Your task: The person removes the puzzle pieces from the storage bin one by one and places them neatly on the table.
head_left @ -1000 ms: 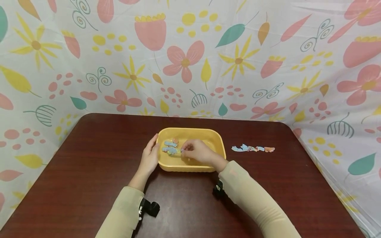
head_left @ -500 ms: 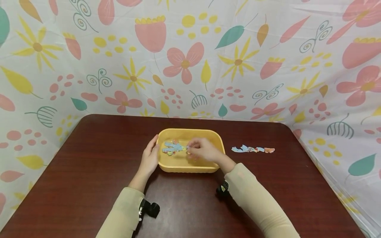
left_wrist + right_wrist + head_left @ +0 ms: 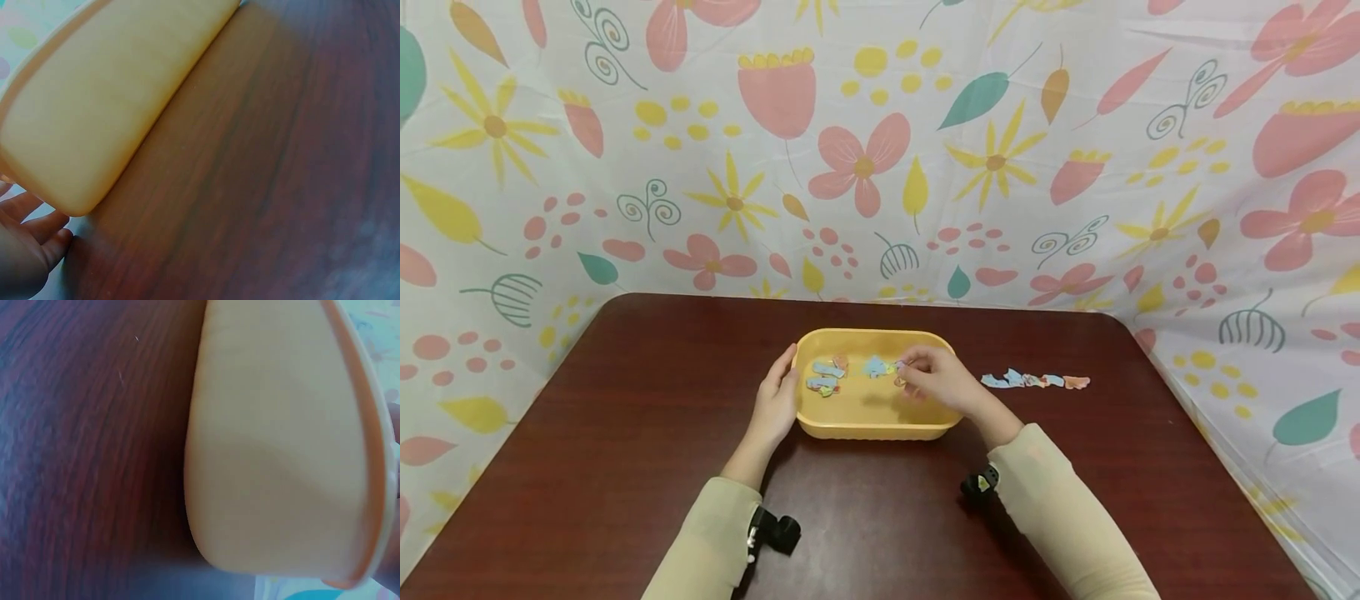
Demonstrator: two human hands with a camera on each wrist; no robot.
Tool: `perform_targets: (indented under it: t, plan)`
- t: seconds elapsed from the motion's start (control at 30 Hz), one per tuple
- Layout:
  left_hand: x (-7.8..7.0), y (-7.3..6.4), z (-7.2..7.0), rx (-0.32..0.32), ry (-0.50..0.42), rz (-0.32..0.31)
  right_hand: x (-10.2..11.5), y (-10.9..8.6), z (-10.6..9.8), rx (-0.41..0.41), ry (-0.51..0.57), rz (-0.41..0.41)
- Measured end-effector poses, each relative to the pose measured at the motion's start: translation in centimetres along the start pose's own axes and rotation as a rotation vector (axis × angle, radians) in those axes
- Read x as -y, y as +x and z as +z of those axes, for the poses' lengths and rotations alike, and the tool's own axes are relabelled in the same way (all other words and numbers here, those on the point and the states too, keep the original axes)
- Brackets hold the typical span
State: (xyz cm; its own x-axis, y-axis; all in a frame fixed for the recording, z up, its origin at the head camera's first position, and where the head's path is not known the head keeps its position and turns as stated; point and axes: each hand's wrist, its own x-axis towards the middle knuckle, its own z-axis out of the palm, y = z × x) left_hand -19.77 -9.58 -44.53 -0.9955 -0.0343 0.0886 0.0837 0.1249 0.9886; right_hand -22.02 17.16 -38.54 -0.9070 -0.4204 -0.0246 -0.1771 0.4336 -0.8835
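A yellow plastic basin [image 3: 872, 432] rests on the table in the head view. My left hand [image 3: 775, 406] lies along its left end, fingers mostly straight against the outer wall; in the left wrist view the fingers [image 3: 47, 226] touch the basin's corner. Inside the basin, my right hand [image 3: 936, 379] pinches the right end of an irregular printed strip [image 3: 877, 367], light blue with yellow. To its left lie more loose printed pieces: a blue and orange one [image 3: 829, 369] and a blue one with yellow and red [image 3: 823, 385]. In the right wrist view, the basin wall mostly hides the right hand.
On the dark wooden table [image 3: 662, 417], to the right of the basin, lies a row of joined printed pieces [image 3: 1033, 380], blue through orange. A flower-patterned cloth [image 3: 865, 167] hangs behind the table. Black wrist cameras [image 3: 775, 531] sit below both sleeves.
My right hand has moved right across the basin, drawing the pinched strip away from the other pieces, which stay at the left. The left hand has stayed at the basin's left end.
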Motion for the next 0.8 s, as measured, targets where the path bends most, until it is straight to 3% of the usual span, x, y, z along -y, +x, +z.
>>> perform_targets:
  t: [0.33,0.6,0.8]
  plan:
    - [-0.4,-0.1,-0.1,0.005,-0.017,-0.012,-0.2,-1.7,-1.8,-0.078,-0.011,-0.033]
    - [-3.3,-1.4,-0.2,0.012,-0.008,-0.020,-0.4,-3.7,-3.2,-0.175,0.072,-0.004]
    - [-1.1,-0.4,-0.1,0.013,-0.011,-0.008,-1.8,-4.9,-3.9,-0.281,0.151,-0.067]
